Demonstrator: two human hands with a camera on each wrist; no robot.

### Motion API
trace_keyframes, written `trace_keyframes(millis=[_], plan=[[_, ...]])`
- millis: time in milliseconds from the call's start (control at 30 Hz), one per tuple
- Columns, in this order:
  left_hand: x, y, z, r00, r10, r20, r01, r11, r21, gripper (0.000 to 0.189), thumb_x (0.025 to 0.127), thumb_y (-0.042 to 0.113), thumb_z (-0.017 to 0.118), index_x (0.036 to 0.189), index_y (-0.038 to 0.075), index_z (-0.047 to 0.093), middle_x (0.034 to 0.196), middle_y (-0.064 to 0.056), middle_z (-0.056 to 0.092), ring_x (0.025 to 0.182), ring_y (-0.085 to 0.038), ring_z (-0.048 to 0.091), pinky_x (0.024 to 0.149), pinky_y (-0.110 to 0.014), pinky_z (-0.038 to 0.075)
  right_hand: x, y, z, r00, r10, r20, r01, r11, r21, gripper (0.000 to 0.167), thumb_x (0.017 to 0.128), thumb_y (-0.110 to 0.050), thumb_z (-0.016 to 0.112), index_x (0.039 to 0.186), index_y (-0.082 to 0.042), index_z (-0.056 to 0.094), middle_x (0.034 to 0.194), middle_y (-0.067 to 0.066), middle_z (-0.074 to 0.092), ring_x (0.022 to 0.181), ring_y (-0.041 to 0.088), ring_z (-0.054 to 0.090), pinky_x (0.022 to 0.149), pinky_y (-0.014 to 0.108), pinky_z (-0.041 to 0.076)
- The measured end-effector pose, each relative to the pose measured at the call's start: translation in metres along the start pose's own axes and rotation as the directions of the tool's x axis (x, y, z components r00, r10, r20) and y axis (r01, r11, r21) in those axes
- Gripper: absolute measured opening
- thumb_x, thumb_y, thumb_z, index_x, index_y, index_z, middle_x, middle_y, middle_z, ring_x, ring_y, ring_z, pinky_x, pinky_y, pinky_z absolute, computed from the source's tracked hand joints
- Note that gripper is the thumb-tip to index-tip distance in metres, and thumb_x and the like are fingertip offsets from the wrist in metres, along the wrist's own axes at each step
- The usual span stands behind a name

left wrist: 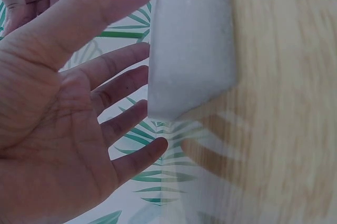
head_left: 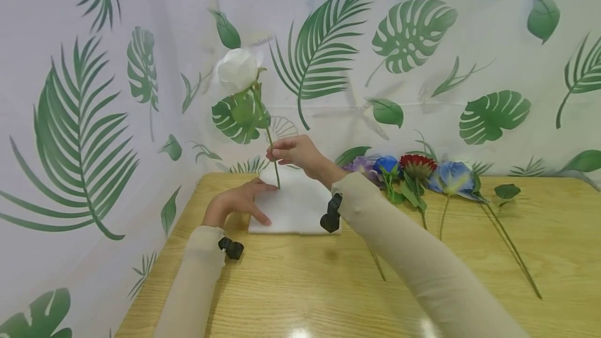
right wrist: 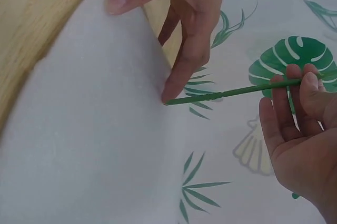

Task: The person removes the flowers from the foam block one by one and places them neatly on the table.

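My right hand [head_left: 300, 154] pinches the green stem [right wrist: 237, 91] of a white artificial rose [head_left: 238, 71] between thumb and fingers. The flower head is up, and the stem slants slightly. Its lower end meets the far part of a white foam-like block [head_left: 300, 207], right beside my left index fingertip. My left hand [head_left: 241, 200] rests at the block's left side with fingers spread, thumb on the upper face. In the left wrist view, those extended fingers [left wrist: 126, 82] lie along the block's edge.
Right of the block, several artificial flowers lie on the wooden table [head_left: 305, 275]: a purple one [head_left: 363, 167], a blue rose [head_left: 387, 164], a red one [head_left: 418, 165] and a light blue one [head_left: 453, 179]. A leaf-printed cloth [head_left: 328, 103] hangs behind and left.
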State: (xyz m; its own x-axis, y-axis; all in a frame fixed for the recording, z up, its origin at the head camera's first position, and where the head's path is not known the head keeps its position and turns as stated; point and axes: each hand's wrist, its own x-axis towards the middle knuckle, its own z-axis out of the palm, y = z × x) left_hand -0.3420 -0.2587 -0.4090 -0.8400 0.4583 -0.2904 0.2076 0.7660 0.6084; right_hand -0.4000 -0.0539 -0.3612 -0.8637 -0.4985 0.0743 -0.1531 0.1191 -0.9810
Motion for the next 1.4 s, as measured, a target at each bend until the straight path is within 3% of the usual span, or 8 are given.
trace_keyframes(millis=[233, 467, 733, 967, 1100, 1400], plan=[[0.0, 0.0, -0.001, 1.0, -0.006, -0.003, 0.006, 1.0, -0.005, 0.092, 0.078, 0.027, 0.089, 0.155, 0.012, 0.043, 0.162, -0.019, 0.026, 0.151, -0.039, 0.026, 0.123, -0.059, 0.025, -0.01, -0.01, -0.006, 0.999, 0.029, 0.039, -0.028, 0.999, -0.02, 0.023, 0.099, -0.006, 0.064, 0.116, 0.007, 0.071, 0.095, 0.005, 0.077, 0.088, 0.012, 0.072, 0.095, 0.044, 0.058], [0.001, -0.002, 0.0, 1.0, 0.007, -0.002, -0.007, 1.0, 0.014, 0.091, 0.078, 0.029, 0.089, 0.155, 0.013, 0.043, 0.159, -0.018, 0.03, 0.149, -0.038, 0.029, 0.122, -0.058, 0.026, -0.022, -0.009, -0.019, 0.993, 0.088, 0.082, -0.084, 0.995, -0.049, 0.025, 0.099, -0.003, 0.064, 0.12, 0.008, 0.069, 0.106, 0.017, 0.077, 0.081, 0.013, 0.075, 0.09, 0.046, 0.06], [0.001, 0.002, 0.001, 1.0, 0.001, 0.002, -0.001, 1.0, 0.018, 0.091, 0.078, 0.028, 0.089, 0.156, 0.012, 0.043, 0.159, -0.019, 0.03, 0.148, -0.039, 0.03, 0.122, -0.057, 0.026, -0.044, -0.015, -0.037, 0.982, 0.145, 0.122, -0.132, 0.985, -0.106, 0.026, 0.098, -0.002, 0.064, 0.12, 0.011, 0.068, 0.104, 0.015, 0.078, 0.084, 0.017, 0.076, 0.084, 0.041, 0.062], [0.002, 0.002, 0.002, 1.0, -0.011, -0.002, 0.011, 1.0, 0.019, 0.092, 0.078, 0.027, 0.09, 0.156, 0.013, 0.043, 0.157, -0.019, 0.032, 0.147, -0.038, 0.03, 0.123, -0.058, 0.026, -0.07, -0.014, -0.057, 0.974, 0.164, 0.158, -0.145, 0.981, -0.125, 0.02, 0.097, -0.003, 0.067, 0.113, 0.007, 0.072, 0.103, 0.016, 0.077, 0.086, 0.019, 0.076, 0.088, 0.049, 0.061], [0.002, 0.003, 0.002, 1.0, -0.002, -0.002, 0.002, 1.0, 0.012, 0.092, 0.078, 0.025, 0.09, 0.156, 0.012, 0.043, 0.154, -0.02, 0.033, 0.147, -0.039, 0.03, 0.122, -0.059, 0.026, -0.084, -0.015, -0.071, 0.971, 0.173, 0.164, -0.15, 0.978, -0.144, 0.02, 0.096, -0.003, 0.067, 0.113, 0.008, 0.071, 0.097, 0.011, 0.077, 0.085, 0.019, 0.076, 0.082, 0.041, 0.063], [0.002, 0.003, 0.004, 1.0, -0.016, -0.003, 0.016, 1.0, 0.008, 0.093, 0.078, 0.025, 0.09, 0.156, 0.013, 0.042, 0.159, -0.02, 0.027, 0.151, -0.039, 0.024, 0.123, -0.059, 0.024, -0.115, -0.008, -0.107, 0.97, 0.18, 0.166, -0.144, 0.968, -0.207, 0.021, 0.094, -0.006, 0.071, 0.11, 0.009, 0.072, 0.097, 0.011, 0.078, 0.088, 0.02, 0.076, 0.083, 0.04, 0.062]])
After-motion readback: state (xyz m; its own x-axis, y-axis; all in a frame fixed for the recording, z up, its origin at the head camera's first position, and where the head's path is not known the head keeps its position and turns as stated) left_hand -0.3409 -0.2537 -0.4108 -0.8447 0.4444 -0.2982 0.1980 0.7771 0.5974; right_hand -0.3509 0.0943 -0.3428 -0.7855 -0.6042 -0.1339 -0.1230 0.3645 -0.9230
